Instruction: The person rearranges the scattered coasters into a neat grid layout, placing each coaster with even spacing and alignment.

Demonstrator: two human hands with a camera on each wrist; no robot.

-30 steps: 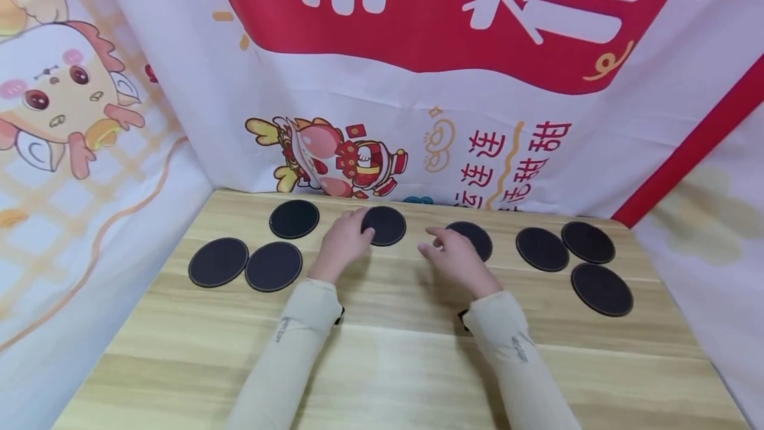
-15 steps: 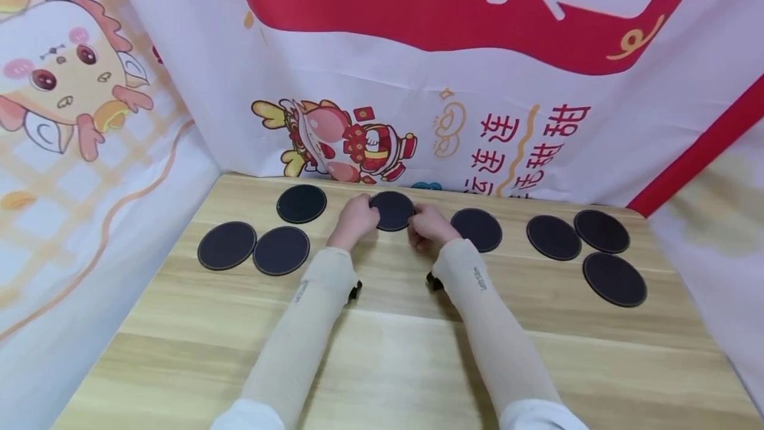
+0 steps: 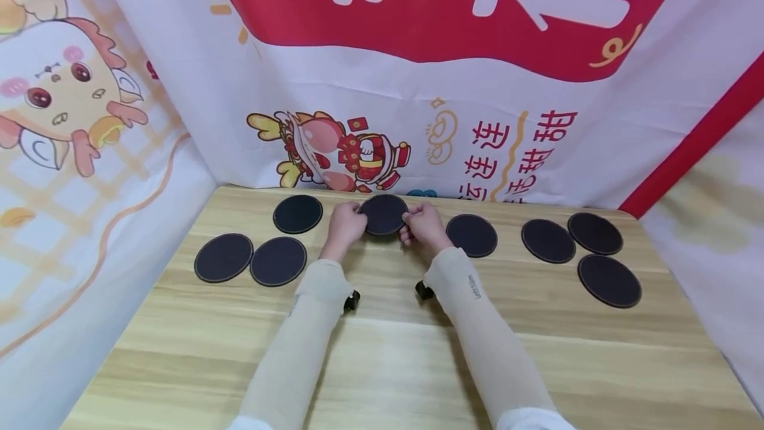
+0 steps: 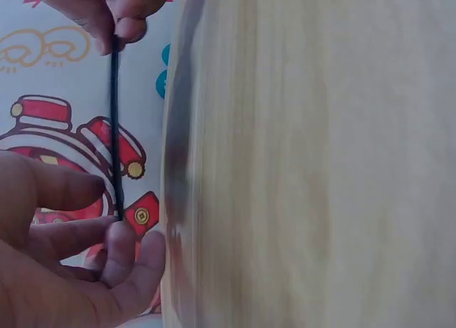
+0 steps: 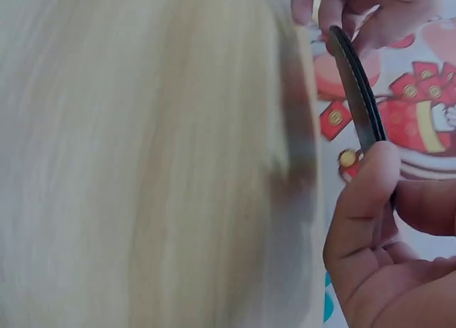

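Between my hands is a round black coaster (image 3: 384,214) with a stitched edge, pinched at both sides. My left hand (image 3: 345,225) grips its left rim and my right hand (image 3: 425,225) its right rim. Seen edge-on in the left wrist view, the coaster (image 4: 115,128) is a thin dark line raised above the wooden tabletop (image 4: 306,164). Thumb and fingers of the right hand (image 5: 377,249) close on the near end of the coaster (image 5: 360,85) in the right wrist view, with the left hand (image 5: 377,11) at its far end.
Matching coasters lie flat on the table: a group of three at left, including one (image 3: 278,261); a single one (image 3: 471,235) right of my right hand; three more at far right, including one (image 3: 609,281). A printed white cloth (image 3: 334,78) hangs behind the table's back edge.
My right hand has moved left from near the neighbouring coaster to the right rim of the middle one. Both hands now grip that coaster, and it has been lifted off the table.
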